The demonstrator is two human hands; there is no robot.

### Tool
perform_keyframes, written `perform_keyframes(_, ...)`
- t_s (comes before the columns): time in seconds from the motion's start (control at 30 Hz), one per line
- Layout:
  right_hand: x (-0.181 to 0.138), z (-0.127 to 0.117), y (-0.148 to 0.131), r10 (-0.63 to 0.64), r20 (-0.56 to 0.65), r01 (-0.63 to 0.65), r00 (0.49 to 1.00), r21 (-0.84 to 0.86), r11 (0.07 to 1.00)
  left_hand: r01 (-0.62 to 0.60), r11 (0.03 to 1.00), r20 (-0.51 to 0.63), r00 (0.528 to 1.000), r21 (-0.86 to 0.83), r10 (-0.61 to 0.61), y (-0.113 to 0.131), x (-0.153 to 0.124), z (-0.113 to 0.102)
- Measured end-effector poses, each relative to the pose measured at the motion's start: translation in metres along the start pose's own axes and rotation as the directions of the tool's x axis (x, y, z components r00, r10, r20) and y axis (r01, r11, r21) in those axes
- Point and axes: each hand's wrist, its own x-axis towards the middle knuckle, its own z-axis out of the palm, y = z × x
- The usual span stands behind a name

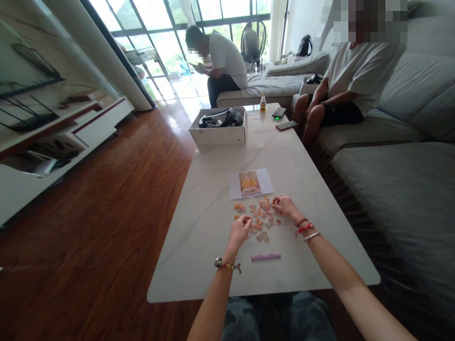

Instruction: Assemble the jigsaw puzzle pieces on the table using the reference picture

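The left hand (240,230) has its fingers curled in, thumb and index fingertip close together; whether a piece sits between them cannot be told. The right hand (285,206), farther forward, bends its fingertips down with a narrow gap at most, and whether it pinches anything is unclear too. Small, irregular orange, pink and cream puzzle pieces (263,214) lie scattered between the 2 hands, some just beyond the left, on a white, marble-patterned table (194,237). Beyond both hands lies a white paper sheet (250,183) printed with a yellow figure. Nearer the body than either hand is a narrow lilac bar (266,256). Well beyond the left hand stands an open white box (218,137).
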Motion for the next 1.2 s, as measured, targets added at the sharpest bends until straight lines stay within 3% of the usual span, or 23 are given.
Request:
perform_keyframes(0.47, -0.009, -0.003, 0.011, 0.031, 0.020, -0.032, 0.999, 0.069, 0.997, -0.027, 0.999, -0.012, 1.000, 0.029, 0.028, 0.009, 0.025, 0.011)
perform_keyframes(0.7, -0.009, 0.000, 0.001, 0.056, 0.017, -0.057, 0.998, 0.052, 0.997, 0.004, 0.999, -0.001, 1.000, 0.039, -0.004, 0.002, 0.020, 0.013)
perform_keyframes(1.07, -0.013, -0.004, -0.013, 0.079, 0.107, -0.102, 0.991, 0.234, 0.967, -0.038, 0.997, 0.006, 0.999, 0.063, 0.038, 0.006, 0.019, 0.014)
perform_keyframes(1.2, -0.018, -0.006, -0.022, 0.018, 0.143, -0.063, 0.990, 0.319, 0.946, -0.032, 0.999, 0.018, 0.999, 0.014, 0.032, 0.007, 0.015, 0.014)
